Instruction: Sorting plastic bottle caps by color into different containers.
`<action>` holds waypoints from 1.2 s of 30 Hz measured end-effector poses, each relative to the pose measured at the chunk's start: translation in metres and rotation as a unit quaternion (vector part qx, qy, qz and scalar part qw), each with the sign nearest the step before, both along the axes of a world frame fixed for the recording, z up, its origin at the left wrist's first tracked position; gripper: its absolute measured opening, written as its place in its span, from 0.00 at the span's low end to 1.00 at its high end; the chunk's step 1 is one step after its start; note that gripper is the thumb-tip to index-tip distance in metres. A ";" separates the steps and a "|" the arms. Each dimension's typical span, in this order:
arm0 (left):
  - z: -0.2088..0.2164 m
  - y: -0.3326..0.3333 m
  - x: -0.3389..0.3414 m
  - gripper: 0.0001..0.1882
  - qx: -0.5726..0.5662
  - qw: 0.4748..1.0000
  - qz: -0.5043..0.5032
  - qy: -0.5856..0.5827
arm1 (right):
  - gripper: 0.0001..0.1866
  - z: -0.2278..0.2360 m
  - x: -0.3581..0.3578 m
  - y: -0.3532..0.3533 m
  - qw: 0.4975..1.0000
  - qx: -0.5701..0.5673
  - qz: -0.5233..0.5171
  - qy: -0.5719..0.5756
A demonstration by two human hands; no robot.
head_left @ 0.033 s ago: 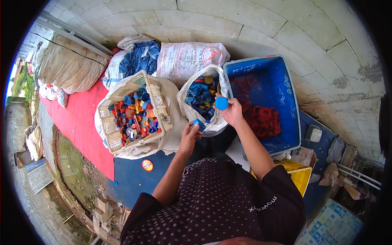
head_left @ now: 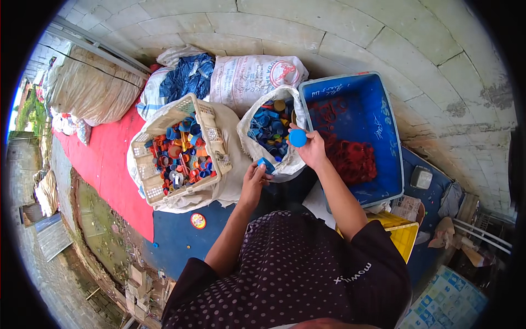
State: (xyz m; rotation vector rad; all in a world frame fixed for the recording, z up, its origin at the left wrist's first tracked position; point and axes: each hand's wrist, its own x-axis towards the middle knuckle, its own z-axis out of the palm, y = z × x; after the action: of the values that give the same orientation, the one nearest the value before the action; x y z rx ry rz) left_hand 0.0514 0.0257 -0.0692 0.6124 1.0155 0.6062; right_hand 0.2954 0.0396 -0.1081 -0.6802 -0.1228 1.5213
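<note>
From the head view, the right hand [head_left: 313, 149] pinches a round blue plastic cap [head_left: 298, 137] above the white sack of blue caps [head_left: 272, 127], the left hand [head_left: 255, 178] grips another small blue cap [head_left: 266, 164] at the sack's near rim; each is best released low over the opening.

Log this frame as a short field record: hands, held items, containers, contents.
left hand: pinches a small blue cap at the white sack's edge
right hand: holds a round blue cap over the white sack
white sack contents: mostly blue caps
beige basket: mixed red, blue and orange caps
blue crate: red rings and caps
floor: red mat, blue mat
</note>
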 end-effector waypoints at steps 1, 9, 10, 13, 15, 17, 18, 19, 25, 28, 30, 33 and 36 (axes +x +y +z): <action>-0.001 -0.006 -0.002 0.16 0.000 1.000 0.010 0.011 | 0.24 -0.001 -0.002 -0.009 1.000 0.016 0.003 -0.012; 0.004 -0.006 -0.016 0.22 -0.064 0.984 0.031 -0.161 | 0.22 0.038 -0.054 -0.048 0.984 -0.056 0.127 -0.114; 0.004 -0.006 -0.017 0.24 -0.075 0.979 0.022 -0.186 | 0.22 0.044 -0.063 -0.048 0.983 -0.058 0.133 -0.113; 0.014 -0.006 -0.009 0.25 -0.053 0.979 -0.008 -0.196 | 0.21 0.048 -0.082 -0.050 0.981 -0.069 0.147 -0.110; 0.010 -0.007 -0.008 0.24 -0.039 0.982 0.005 -0.185 | 0.20 0.044 -0.082 -0.048 0.957 0.001 0.135 -0.257; 0.009 -0.007 -0.010 0.24 -0.027 0.984 0.019 -0.174 | 0.18 0.060 -0.079 -0.045 0.850 0.136 0.125 -0.493; 0.012 -0.005 -0.010 0.24 -0.022 0.982 0.024 -0.183 | 0.18 0.068 -0.079 -0.044 0.850 0.136 0.126 -0.493; 0.014 -0.005 -0.010 0.24 -0.018 0.981 0.030 -0.193 | 0.17 0.074 -0.081 -0.043 0.802 0.156 0.142 -0.560; 0.010 0.000 -0.029 0.23 -0.024 0.981 0.011 -0.194 | 0.17 0.087 -0.072 -0.046 0.769 0.180 0.222 -0.572; 0.004 0.001 -0.029 0.22 -0.027 0.969 -0.009 -0.245 | 0.16 0.082 -0.071 -0.048 0.909 0.120 0.192 -0.351; 0.001 -0.005 -0.021 0.23 -0.019 0.974 0.014 -0.224 | 0.16 0.088 -0.075 -0.044 0.772 0.179 0.163 -0.588; 0.007 -0.010 -0.008 0.27 -0.017 0.975 0.041 -0.219 | 0.15 0.083 -0.081 -0.045 0.700 0.169 0.183 -0.669; 0.003 -0.008 -0.012 0.30 -0.025 0.972 0.036 -0.231 | 0.15 0.083 -0.080 -0.043 0.664 0.167 0.196 -0.702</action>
State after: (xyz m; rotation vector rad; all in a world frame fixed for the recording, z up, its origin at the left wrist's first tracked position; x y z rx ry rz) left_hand 0.0398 0.0177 -0.0658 0.3645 0.6130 0.7429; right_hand 0.2149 -0.0035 -0.0248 -1.4448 -1.7795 0.9410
